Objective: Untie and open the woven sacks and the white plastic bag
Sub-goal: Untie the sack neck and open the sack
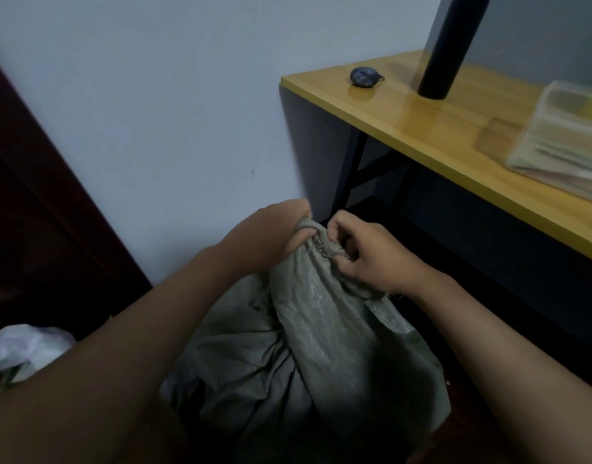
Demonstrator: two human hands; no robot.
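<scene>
Forearms framed the sack (pixel 324 346) at lower centre. Left hand (pixel 271 236) gripped its bunched neck; right hand (pixel 371 256) pinched the tie (pixel 323 247). Tugging blindly risked tightening the knot or tearing the weave.

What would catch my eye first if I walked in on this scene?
Two bare hands, left hand and right hand, gripping the bunched, tied neck of a grey woven sack at the centre. To the right, a yellow wooden table carries a black cylinder.
</scene>
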